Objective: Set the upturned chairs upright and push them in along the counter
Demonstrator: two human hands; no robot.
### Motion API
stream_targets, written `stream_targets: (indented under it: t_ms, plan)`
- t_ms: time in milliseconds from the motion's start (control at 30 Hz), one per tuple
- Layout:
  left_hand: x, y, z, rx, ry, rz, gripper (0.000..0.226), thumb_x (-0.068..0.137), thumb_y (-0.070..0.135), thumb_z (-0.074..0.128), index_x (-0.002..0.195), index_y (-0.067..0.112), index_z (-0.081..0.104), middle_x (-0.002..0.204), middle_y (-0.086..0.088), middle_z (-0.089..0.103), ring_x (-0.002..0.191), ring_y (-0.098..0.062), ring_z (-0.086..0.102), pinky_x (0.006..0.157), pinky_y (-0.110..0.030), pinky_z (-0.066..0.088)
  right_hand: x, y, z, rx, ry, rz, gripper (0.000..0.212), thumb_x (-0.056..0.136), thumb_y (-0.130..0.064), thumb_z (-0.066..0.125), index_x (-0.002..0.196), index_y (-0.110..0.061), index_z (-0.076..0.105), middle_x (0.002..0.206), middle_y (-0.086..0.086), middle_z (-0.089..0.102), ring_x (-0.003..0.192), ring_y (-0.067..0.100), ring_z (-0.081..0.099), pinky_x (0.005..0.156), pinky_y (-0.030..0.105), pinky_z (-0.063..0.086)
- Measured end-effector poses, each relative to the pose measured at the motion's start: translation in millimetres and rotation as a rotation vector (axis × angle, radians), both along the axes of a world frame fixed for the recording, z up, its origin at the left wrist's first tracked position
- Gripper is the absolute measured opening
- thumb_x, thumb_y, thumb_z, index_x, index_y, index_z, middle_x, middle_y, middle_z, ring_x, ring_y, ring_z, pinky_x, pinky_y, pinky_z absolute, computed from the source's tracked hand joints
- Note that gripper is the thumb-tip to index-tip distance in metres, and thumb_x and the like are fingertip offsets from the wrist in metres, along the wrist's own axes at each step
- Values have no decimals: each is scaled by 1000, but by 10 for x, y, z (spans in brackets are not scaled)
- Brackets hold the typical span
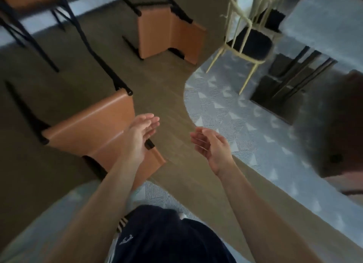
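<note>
- Hovering at lower centre of the frame, the left hand (pixel 141 134) is wide, with straight fingers and nothing in it. It overlaps the nearest tan chair (pixel 88 131); contact cannot be told.
- The right hand (pixel 211 144), just right of it, is also wide, loosely curved and empty.
- The nearest tan chair lies tipped on the brown floor (pixel 167 89) at centre left, its black legs pointing up-left.
- A second tan chair (pixel 170 36) lies upturned at upper centre.
- A cream chair (pixel 249 44) stands at upper right beside the grey bench (pixel 324 17).
</note>
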State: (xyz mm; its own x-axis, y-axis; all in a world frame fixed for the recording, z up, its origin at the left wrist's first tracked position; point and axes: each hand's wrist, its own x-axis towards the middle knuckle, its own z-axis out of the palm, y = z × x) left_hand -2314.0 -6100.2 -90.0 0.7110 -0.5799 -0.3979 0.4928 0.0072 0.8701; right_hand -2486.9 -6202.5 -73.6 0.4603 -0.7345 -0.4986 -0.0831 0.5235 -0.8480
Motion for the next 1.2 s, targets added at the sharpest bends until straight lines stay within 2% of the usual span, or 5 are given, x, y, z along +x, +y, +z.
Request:
stream_targets:
  t_ms: [267, 400, 733, 933, 1200]
  plan:
    - [-280, 433, 29, 52, 72, 338, 21, 95, -3, 45, 94, 12, 60, 96, -10, 73, 98, -27, 69, 92, -38, 51, 90, -196, -107, 46, 32, 220, 23, 100, -20, 50, 94, -16, 72, 94, 7, 76, 89, 17, 72, 81, 30, 50]
    - [-214, 588, -55, 78, 86, 359, 22, 98, 0, 44, 108, 5, 62, 107, -16, 71, 101, -27, 69, 92, -37, 52, 317, -134, -165, 70, 36, 278, 22, 100, -18, 49, 95, -16, 71, 88, 4, 77, 83, 12, 72, 76, 27, 50]
    - [26, 664, -272, 75, 152, 413, 18, 96, 0, 47, 104, 4, 63, 109, -18, 69, 102, -28, 68, 94, -37, 51, 803, -6, -433, 189, 53, 338, 22, 100, -20, 50, 103, -11, 70, 98, 8, 76, 97, 23, 69, 80, 32, 50]
    - [36, 591, -516, 120, 193, 482, 23, 96, -2, 47, 113, 0, 62, 109, -15, 71, 103, -26, 68, 94, -34, 53, 1064, -130, -576, 294, 54, 367, 19, 98, -18, 53, 101, -10, 70, 95, 7, 76, 88, 18, 70, 75, 28, 51]
    - [-69, 549, -961, 90, 257, 662, 22, 93, -2, 52, 109, 6, 65, 108, -13, 71, 102, -23, 69, 93, -34, 52, 1138, -474, -955, 418, 69, 442, 18, 95, -18, 57, 105, -8, 68, 102, 9, 75, 96, 20, 69, 86, 31, 49]
